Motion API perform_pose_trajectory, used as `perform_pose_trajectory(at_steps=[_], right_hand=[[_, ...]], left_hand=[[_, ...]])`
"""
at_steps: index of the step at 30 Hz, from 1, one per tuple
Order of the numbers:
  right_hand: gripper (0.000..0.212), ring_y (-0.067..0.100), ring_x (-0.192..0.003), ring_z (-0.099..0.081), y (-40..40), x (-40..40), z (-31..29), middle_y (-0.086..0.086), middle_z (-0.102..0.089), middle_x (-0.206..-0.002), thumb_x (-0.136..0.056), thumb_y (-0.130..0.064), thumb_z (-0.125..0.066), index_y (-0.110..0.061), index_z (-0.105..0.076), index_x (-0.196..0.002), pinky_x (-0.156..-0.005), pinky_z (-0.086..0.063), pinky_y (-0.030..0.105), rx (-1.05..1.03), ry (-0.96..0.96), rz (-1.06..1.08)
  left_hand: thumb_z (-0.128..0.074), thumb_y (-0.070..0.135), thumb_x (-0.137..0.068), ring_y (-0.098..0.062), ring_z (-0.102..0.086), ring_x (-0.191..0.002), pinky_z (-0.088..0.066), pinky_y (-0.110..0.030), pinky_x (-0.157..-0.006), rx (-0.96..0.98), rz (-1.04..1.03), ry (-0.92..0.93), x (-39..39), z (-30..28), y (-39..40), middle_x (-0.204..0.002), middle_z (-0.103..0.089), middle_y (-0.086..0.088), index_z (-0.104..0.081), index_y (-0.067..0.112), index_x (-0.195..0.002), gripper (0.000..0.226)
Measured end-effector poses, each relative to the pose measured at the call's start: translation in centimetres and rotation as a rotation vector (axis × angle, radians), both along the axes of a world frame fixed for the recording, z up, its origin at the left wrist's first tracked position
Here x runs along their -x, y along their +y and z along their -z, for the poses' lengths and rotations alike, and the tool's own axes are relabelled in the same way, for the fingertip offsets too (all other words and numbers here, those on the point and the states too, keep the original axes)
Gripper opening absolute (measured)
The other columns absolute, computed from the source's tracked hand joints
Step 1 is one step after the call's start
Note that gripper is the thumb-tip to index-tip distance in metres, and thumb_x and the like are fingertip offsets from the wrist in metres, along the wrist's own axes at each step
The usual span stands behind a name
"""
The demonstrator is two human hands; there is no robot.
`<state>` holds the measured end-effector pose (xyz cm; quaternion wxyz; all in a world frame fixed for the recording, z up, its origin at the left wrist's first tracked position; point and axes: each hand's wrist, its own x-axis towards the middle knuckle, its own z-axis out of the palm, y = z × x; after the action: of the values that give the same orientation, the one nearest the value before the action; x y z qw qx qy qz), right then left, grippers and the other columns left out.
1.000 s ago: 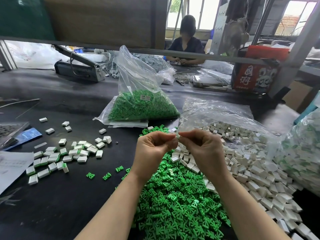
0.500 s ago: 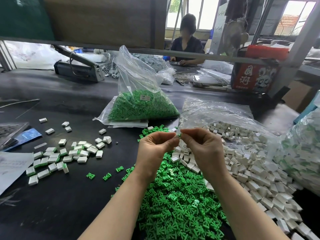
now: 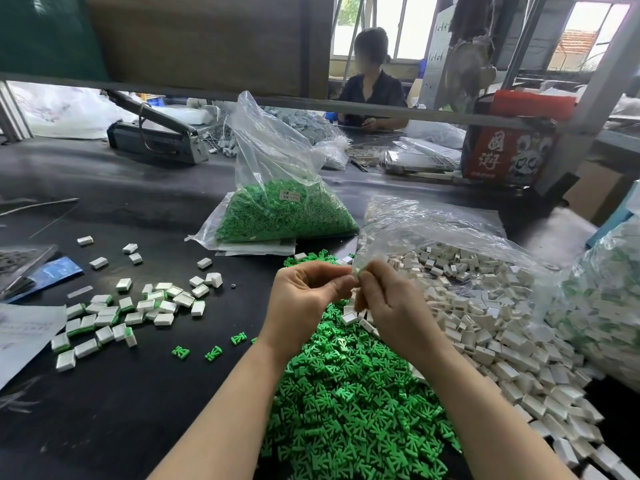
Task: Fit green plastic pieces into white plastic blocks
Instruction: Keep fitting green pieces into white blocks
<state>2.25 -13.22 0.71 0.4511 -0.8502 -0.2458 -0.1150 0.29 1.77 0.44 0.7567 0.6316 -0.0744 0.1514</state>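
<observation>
My left hand [image 3: 308, 299] and my right hand [image 3: 388, 299] meet fingertip to fingertip above the table's middle. Between them they pinch a small piece [image 3: 356, 271] with a hint of green and white; most of it is hidden by the fingers, and which hand holds which part I cannot tell. Below my wrists lies a heap of loose green pieces [image 3: 349, 403]. To the right spreads a heap of white blocks [image 3: 485, 323] spilling from a clear bag. On the left sits a cluster of white blocks with green inserts [image 3: 117, 313].
A clear bag of green pieces [image 3: 284, 213] stands behind my hands. Another bag of white-and-green blocks [image 3: 602, 306] lies at the far right. A sealing machine [image 3: 156, 140] and a red box [image 3: 509, 154] sit at the back, a person beyond. Papers [image 3: 24, 334] lie left.
Both hands stay pressed together at the same spot; only the fingers shift slightly around the small piece.
</observation>
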Motion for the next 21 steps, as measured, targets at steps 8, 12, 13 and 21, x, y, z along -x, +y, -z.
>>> perform_pose_trajectory(at_steps=[8,12,13,21], right_hand=[[0.03,0.009,-0.054,-0.04,-0.4,-0.1,-0.2,0.0,-0.049,-0.06,-0.101,-0.017,-0.05,-0.013,-0.05,-0.071,-0.054,-0.033,0.036,-0.088,0.098,-0.068],[0.032,0.013,-0.056,-0.039,-0.2,-0.1,-0.4,0.001,-0.046,-0.06,-0.101,-0.012,-0.05,-0.011,-0.048,-0.069,-0.054,-0.032,0.034,-0.139,0.168,-0.115],[0.032,0.013,-0.056,-0.038,-0.2,-0.1,-0.4,-0.001,-0.044,-0.059,-0.1,-0.01,-0.049,-0.012,-0.048,-0.068,-0.053,-0.031,0.033,-0.166,0.202,-0.128],[0.022,0.004,-0.053,-0.035,-1.1,-0.2,-0.5,-0.007,-0.041,-0.059,-0.099,-0.011,-0.051,-0.002,-0.058,-0.079,-0.049,-0.029,0.015,-0.296,0.476,-0.24]], left_hand=[[-0.066,0.01,-0.092,-0.01,-0.062,-0.069,-0.051,-0.021,-0.066,-0.175,0.064,0.063,-0.1,0.4,0.3,-0.077,-0.068,-0.008,-0.066,0.002,-0.094,0.008],[-0.043,0.018,-0.105,-0.005,-0.043,-0.062,-0.037,-0.018,-0.061,-0.231,0.207,0.128,0.3,0.6,-0.3,-0.067,-0.049,0.007,-0.051,0.012,-0.082,0.024],[-0.039,0.018,-0.106,-0.005,-0.04,-0.063,-0.036,-0.018,-0.062,-0.231,0.22,0.128,0.4,0.5,-0.5,-0.068,-0.045,0.009,-0.048,0.016,-0.082,0.026],[-0.035,0.011,-0.106,0.012,-0.055,-0.069,-0.042,-0.006,-0.071,-0.27,0.312,0.119,0.8,0.2,-0.4,-0.067,-0.061,0.028,-0.057,0.024,-0.086,0.032]])
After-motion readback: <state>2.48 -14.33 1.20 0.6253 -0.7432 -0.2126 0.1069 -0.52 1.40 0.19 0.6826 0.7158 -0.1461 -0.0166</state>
